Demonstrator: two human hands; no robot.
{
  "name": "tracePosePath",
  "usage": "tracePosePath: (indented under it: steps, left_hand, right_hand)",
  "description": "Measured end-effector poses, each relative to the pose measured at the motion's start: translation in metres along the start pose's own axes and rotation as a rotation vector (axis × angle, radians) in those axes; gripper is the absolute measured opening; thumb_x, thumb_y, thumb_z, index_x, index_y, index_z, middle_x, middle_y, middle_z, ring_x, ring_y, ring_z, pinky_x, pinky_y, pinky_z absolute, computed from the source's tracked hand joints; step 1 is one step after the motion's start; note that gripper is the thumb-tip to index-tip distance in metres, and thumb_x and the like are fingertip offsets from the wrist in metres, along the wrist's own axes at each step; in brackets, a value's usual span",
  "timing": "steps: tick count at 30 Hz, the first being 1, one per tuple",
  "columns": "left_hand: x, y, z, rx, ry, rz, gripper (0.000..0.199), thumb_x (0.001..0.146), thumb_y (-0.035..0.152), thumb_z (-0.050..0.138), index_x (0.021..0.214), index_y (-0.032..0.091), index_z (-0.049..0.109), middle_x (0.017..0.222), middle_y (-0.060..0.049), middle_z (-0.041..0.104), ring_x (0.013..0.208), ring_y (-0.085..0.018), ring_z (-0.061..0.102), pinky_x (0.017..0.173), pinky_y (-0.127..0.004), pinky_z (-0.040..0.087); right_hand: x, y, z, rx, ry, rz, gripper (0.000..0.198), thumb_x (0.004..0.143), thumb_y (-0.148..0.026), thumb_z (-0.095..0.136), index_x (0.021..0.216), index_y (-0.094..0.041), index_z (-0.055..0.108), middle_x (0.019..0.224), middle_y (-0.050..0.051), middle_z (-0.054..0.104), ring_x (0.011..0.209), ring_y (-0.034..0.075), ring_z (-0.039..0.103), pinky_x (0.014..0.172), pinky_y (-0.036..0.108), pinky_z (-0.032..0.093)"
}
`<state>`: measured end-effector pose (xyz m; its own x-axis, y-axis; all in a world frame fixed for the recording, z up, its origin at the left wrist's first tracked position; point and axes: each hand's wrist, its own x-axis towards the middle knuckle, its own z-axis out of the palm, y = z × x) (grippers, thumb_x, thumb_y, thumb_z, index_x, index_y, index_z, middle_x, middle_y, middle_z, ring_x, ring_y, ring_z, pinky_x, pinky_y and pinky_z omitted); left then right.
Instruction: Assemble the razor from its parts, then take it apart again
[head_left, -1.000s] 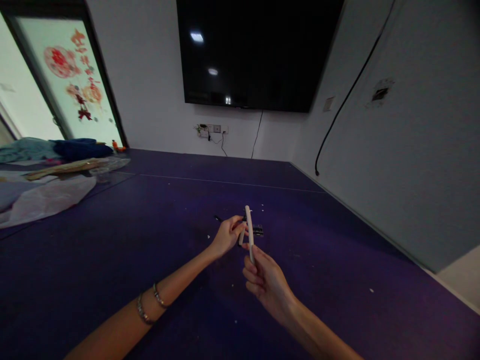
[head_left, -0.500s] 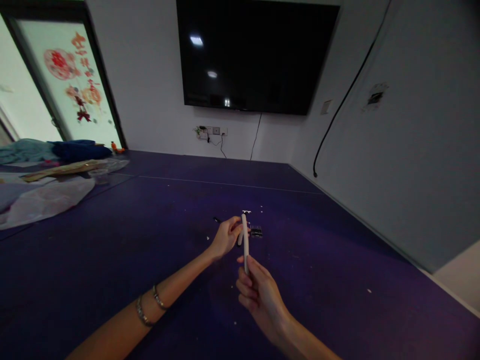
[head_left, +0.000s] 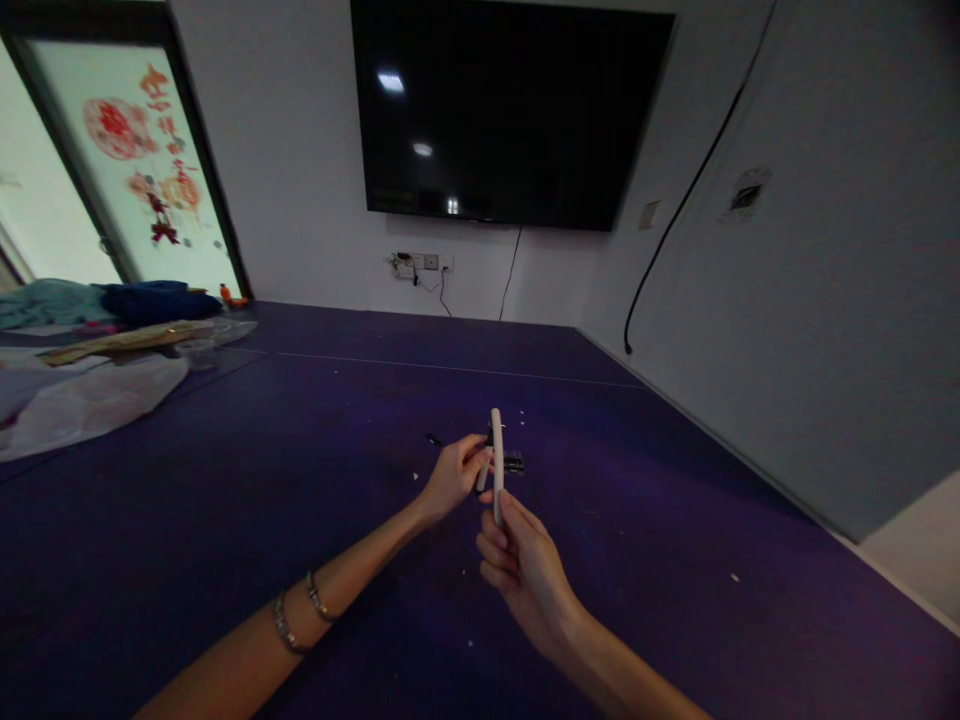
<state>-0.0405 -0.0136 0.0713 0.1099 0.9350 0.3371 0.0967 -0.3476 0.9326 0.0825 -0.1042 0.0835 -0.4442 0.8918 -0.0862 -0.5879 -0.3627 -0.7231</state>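
Between thumb and fingers, my right hand (head_left: 525,570) grips a slim white curved stick (head_left: 498,455) that points up and away from me. My left hand (head_left: 452,480) is closed just behind it, pinching a shorter white piece (head_left: 482,476) with dark ends. The long stick passes in front of the left fingertips; whether the two pieces touch or join, I cannot tell. Just right of the left fingers lies a small dark piece with light markings (head_left: 514,463) on the purple surface (head_left: 360,620). A short black object (head_left: 433,439) lies left of the left hand.
White scraps (head_left: 523,415) are scattered over the purple surface. On the left side lie a clear plastic bag (head_left: 112,400), a dark blue cloth (head_left: 157,302) and an orange item (head_left: 229,296). A black cable (head_left: 686,195) hangs on the right wall; a television (head_left: 510,110) is mounted ahead.
My right hand has moved slightly up and away with the long white stick, whose tip is now higher and a little further right. The left hand has hardly moved.
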Motion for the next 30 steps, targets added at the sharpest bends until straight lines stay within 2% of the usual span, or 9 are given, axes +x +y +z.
tracePosePath:
  steps: [5, 11, 16, 22, 27, 30]
  left_hand:
    - [0.000, 0.002, 0.000, -0.031, 0.028, -0.022, 0.030, 0.081, 0.037, 0.052, 0.096, 0.012, 0.056, 0.078, -0.007, 0.066, 0.067, -0.017, 0.064, 0.058, -0.025, 0.047]
    - [0.000, 0.005, 0.000, -0.062, 0.012, 0.021, 0.028, 0.081, 0.037, 0.052, 0.094, 0.013, 0.057, 0.079, -0.006, 0.067, 0.067, -0.016, 0.064, 0.062, -0.026, 0.049]
    - [0.001, 0.002, 0.001, -0.094, 0.041, -0.021, 0.030, 0.080, 0.039, 0.052, 0.095, 0.013, 0.056, 0.079, -0.007, 0.067, 0.064, -0.016, 0.064, 0.056, -0.025, 0.048]
    - [0.001, 0.004, 0.001, -0.086, 0.028, 0.006, 0.026, 0.080, 0.035, 0.054, 0.092, 0.013, 0.057, 0.076, -0.005, 0.067, 0.065, -0.015, 0.063, 0.056, -0.024, 0.048]
    - [0.004, 0.008, -0.003, -0.141, 0.066, -0.024, 0.029, 0.077, 0.038, 0.057, 0.090, 0.013, 0.056, 0.077, -0.006, 0.067, 0.060, -0.015, 0.064, 0.052, -0.023, 0.048]
    - [0.005, 0.014, -0.005, -0.201, 0.087, -0.096, 0.033, 0.073, 0.040, 0.061, 0.089, 0.012, 0.055, 0.073, -0.007, 0.067, 0.053, -0.015, 0.063, 0.045, -0.023, 0.048]
  right_hand:
    - [-0.003, 0.001, 0.000, -0.009, 0.029, 0.031, 0.032, 0.072, -0.046, 0.064, 0.084, -0.018, 0.054, 0.050, -0.010, 0.031, 0.039, 0.002, 0.015, 0.037, 0.018, 0.007]
    - [-0.002, -0.008, 0.002, 0.012, 0.043, -0.007, 0.031, 0.070, -0.043, 0.066, 0.083, -0.018, 0.055, 0.050, -0.010, 0.029, 0.040, 0.002, 0.013, 0.037, 0.018, 0.006]
    - [-0.004, -0.001, -0.004, 0.003, 0.051, 0.039, 0.033, 0.069, -0.046, 0.066, 0.083, -0.018, 0.054, 0.050, -0.010, 0.030, 0.040, 0.002, 0.016, 0.038, 0.018, 0.006]
    - [0.000, -0.005, -0.003, -0.005, 0.050, 0.004, 0.033, 0.069, -0.044, 0.066, 0.084, -0.018, 0.054, 0.049, -0.011, 0.029, 0.040, 0.002, 0.014, 0.038, 0.018, 0.006]
    - [-0.005, 0.004, -0.006, -0.017, 0.094, 0.037, 0.031, 0.071, -0.044, 0.065, 0.085, -0.022, 0.049, 0.052, -0.010, 0.032, 0.040, 0.003, 0.017, 0.037, 0.018, 0.006]
    - [-0.003, -0.003, -0.005, -0.059, 0.084, -0.010, 0.027, 0.073, -0.043, 0.063, 0.082, -0.023, 0.047, 0.055, -0.010, 0.036, 0.039, 0.002, 0.015, 0.036, 0.018, 0.006]
